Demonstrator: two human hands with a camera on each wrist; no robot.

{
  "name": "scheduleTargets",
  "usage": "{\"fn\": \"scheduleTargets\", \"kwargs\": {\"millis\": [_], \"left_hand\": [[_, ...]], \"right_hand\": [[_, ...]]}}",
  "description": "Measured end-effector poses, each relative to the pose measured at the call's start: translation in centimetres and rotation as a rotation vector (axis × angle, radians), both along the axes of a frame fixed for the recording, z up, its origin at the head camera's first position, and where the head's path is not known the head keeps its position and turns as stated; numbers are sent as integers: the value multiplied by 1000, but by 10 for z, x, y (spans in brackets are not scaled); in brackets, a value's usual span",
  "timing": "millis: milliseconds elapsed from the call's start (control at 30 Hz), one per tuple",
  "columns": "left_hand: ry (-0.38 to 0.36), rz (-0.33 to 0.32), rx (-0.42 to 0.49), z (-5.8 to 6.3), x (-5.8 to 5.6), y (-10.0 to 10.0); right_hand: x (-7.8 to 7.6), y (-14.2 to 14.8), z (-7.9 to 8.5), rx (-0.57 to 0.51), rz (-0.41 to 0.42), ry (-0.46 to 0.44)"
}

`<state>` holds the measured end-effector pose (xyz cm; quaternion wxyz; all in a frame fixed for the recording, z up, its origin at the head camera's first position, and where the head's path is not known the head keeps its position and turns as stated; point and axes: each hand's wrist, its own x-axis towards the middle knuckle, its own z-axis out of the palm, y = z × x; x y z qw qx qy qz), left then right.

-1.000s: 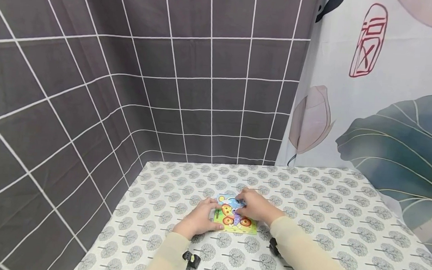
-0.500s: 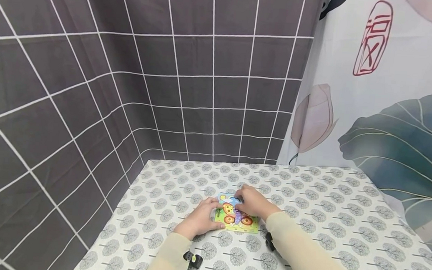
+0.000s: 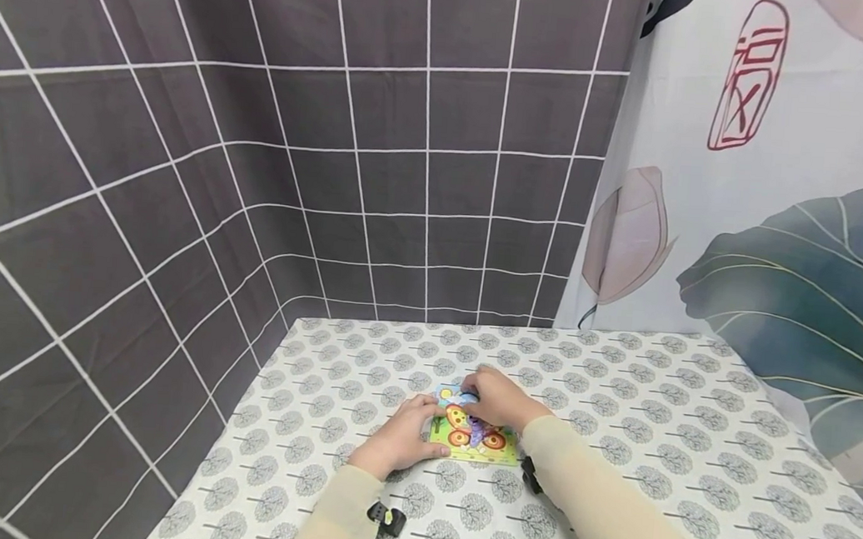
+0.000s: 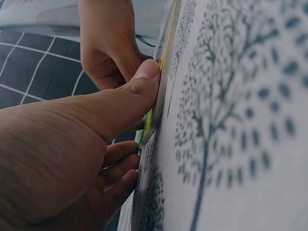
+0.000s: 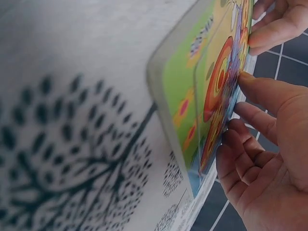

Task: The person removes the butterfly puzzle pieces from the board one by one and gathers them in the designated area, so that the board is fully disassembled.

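Note:
A colorful butterfly puzzle board (image 3: pixel 475 452) lies flat on the tree-print cloth, with rounded corners and a raised border. My left hand (image 3: pixel 403 439) holds its left side, thumb at the near edge and fingers along the left edge; the left wrist view shows the thumb (image 4: pixel 149 72) on the board's rim. My right hand (image 3: pixel 501 400) is over the upper right part, its bent fingertips down at the butterfly. In the right wrist view the thumb (image 5: pixel 248 82) and fingers meet the picture's surface; I cannot tell whether a piece is between them.
The white tablecloth (image 3: pixel 356 481) with grey trees covers the table. A dark grid-pattern curtain (image 3: pixel 378 174) hangs behind and to the left, and a white curtain with leaf prints (image 3: pixel 707 197) at the right. Black straps with cameras (image 3: pixel 387 517) sit at the wrists.
My right hand has shifted slightly left and away from me over the board, its fingertips staying at the butterfly's upper part. The left hand keeps its place on the board.

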<state>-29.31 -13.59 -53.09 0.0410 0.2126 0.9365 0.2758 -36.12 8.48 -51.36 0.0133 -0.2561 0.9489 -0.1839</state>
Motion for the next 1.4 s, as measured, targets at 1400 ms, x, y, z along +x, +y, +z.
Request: {"fn": "scheduleTargets", "kwargs": {"millis": [1400], "left_hand": [[-10, -1, -63, 10, 6, 4]], "right_hand": [[-14, -12, 7, -236, -113, -251]]}}
